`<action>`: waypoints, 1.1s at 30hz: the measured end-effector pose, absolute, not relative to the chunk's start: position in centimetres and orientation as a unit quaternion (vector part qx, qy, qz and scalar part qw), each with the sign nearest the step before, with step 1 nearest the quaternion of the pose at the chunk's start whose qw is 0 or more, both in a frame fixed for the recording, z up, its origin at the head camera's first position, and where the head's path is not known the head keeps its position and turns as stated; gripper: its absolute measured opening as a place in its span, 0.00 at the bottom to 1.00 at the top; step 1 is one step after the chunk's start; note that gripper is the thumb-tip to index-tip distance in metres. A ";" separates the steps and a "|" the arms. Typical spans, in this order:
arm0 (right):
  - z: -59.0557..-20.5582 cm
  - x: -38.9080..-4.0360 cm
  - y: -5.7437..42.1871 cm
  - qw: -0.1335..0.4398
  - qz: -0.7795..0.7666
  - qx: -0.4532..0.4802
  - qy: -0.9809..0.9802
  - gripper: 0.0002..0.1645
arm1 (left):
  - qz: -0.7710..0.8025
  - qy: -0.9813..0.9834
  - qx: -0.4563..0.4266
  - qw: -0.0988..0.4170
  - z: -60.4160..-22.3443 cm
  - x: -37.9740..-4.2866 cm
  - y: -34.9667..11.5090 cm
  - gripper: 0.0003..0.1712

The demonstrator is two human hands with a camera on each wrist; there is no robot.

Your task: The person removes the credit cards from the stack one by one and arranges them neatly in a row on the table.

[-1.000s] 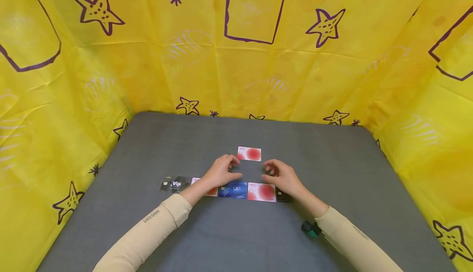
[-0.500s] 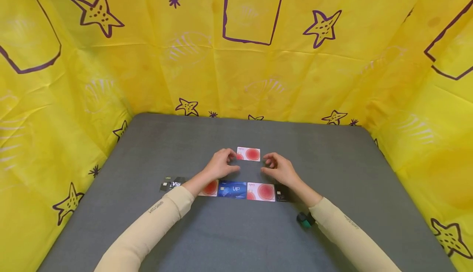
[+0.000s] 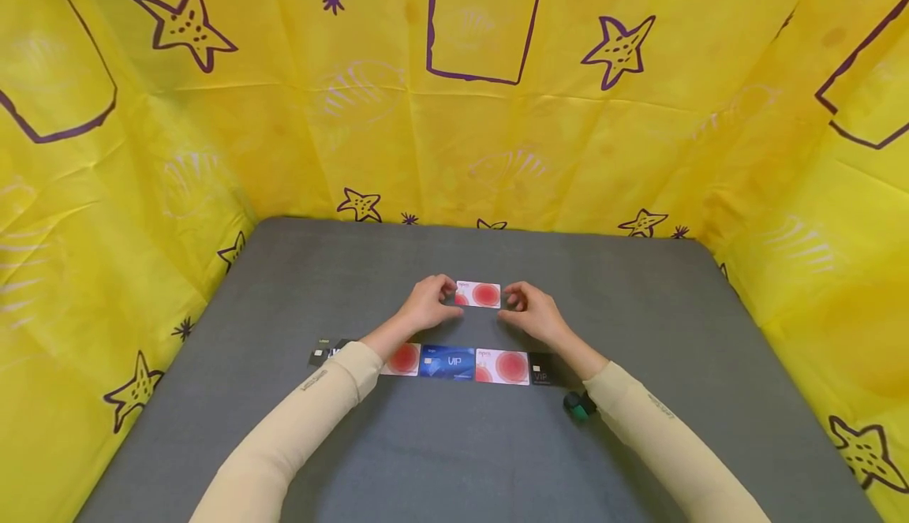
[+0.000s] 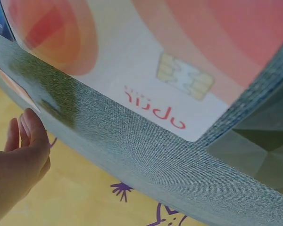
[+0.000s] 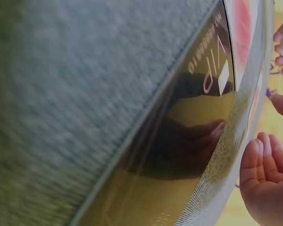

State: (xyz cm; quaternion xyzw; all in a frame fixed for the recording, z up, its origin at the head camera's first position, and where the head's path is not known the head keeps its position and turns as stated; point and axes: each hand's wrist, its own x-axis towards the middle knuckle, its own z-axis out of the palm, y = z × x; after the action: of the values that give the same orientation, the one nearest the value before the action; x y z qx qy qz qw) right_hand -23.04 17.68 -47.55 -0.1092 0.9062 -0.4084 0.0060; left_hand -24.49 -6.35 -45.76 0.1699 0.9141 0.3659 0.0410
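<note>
Both hands flank a white card with red circles (image 3: 478, 294) lying flat at mid-table. My left hand (image 3: 428, 304) is by its left edge, fingers bent and thumb near the lower left corner. Beside its right edge is my right hand (image 3: 536, 314), fingers likewise bent. Neither hand visibly grips the card; whether the fingertips touch it is hard to tell. In the left wrist view, the left hand (image 4: 26, 157) appears beyond a large chip-bearing white and red card (image 4: 132, 70). The right wrist view has the right hand (image 5: 266, 181) past a glossy black VIP card (image 5: 179, 136).
Nearer the body runs a row of cards: a dark one (image 3: 323, 351) partly under the left sleeve, a white and red one (image 3: 403, 359), a blue VIP card (image 3: 447, 362), another white and red one (image 3: 503, 366) and a black one (image 3: 545, 370). Yellow cloth (image 3: 469, 136) surrounds the grey table (image 3: 454, 460).
Both hands have moved forward, away from the body, from just below the far white and red card to its left and right edges. The cards appear unmoved.
</note>
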 end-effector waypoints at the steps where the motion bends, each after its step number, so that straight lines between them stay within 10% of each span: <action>1: -47.5 -23.2 17.6 0.009 -0.409 -0.106 0.906 0.27 | 0.367 0.914 0.170 0.040 -45.8 -24.6 -6.3 0.24; 33: -48.2 -26.1 16.8 0.006 -0.371 -0.103 0.923 0.29 | 0.355 0.920 0.149 0.068 -46.8 -27.5 -5.8 0.28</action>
State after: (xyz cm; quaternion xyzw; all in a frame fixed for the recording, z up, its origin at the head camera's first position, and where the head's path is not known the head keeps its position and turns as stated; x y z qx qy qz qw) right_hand -26.06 16.77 -48.20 -0.1032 0.9230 -0.3706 0.0064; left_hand -27.55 -5.76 -46.76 0.1494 0.9204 0.3547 0.0681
